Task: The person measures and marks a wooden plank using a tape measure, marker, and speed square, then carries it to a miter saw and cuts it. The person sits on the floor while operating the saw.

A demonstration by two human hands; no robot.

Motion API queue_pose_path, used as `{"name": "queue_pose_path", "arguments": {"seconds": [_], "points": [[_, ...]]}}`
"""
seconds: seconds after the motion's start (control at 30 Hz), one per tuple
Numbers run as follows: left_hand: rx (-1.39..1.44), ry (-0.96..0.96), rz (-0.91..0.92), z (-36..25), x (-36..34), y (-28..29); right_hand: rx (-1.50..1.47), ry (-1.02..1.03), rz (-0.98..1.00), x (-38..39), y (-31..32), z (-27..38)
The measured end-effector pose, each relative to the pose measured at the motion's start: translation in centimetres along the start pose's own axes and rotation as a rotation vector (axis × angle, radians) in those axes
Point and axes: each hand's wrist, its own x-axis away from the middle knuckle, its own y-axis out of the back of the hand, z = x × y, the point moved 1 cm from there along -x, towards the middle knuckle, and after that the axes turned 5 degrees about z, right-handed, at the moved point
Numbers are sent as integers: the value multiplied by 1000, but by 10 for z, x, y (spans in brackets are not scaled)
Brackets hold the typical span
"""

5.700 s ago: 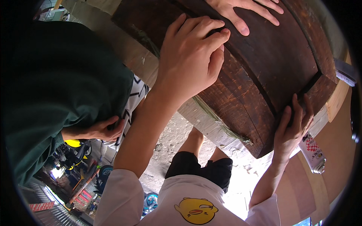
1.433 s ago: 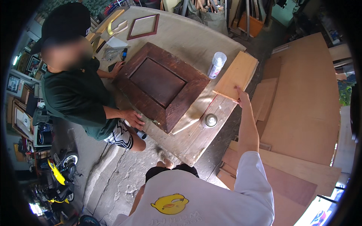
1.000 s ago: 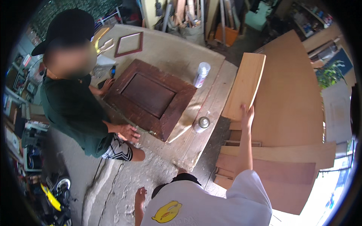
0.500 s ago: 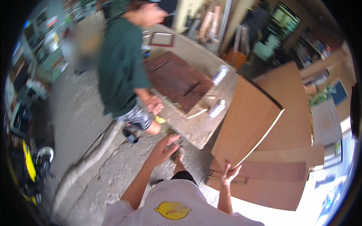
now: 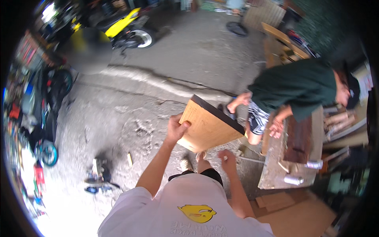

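Note:
A light-brown wooden panel (image 5: 205, 130) with a dark edge along its upper right side is held tilted in front of me. My left hand (image 5: 177, 128) grips it at the left end, thumb on the face and fingers behind. My right hand (image 5: 227, 158) is just below the panel's lower right side, apart from it. Its fingers are loosely curled with nothing seen in them.
At right, a person in a dark green shirt (image 5: 292, 89) leans by a worktable (image 5: 272, 177) with a dark brown panel (image 5: 297, 138) and spray cans (image 5: 294, 180). Flat boards (image 5: 296, 215) lie nearer. A yellow motorcycle (image 5: 124, 23), other motorcycles (image 5: 47, 106) and a small machine (image 5: 98, 173) stand left.
My view has turned left, so the worktable and person now appear at the right. The panel has passed from my right hand to my left and come round in front of me.

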Motion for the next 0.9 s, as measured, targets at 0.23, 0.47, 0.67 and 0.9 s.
{"name": "queue_pose_path", "arguments": {"seconds": [0.23,0.47,0.67,0.9], "points": [[-683,-24,-104,-74,42,175,-353,151,125,-188,15,162],[-802,49,-217,-76,9,229,-115,754,505,-323,-62,267],[-803,37,-427,-75,-56,261,-61,815,594,-422,-93,263],[-666,-65,-591,-56,-150,304,10,838,494,-532,-95,247]]}}
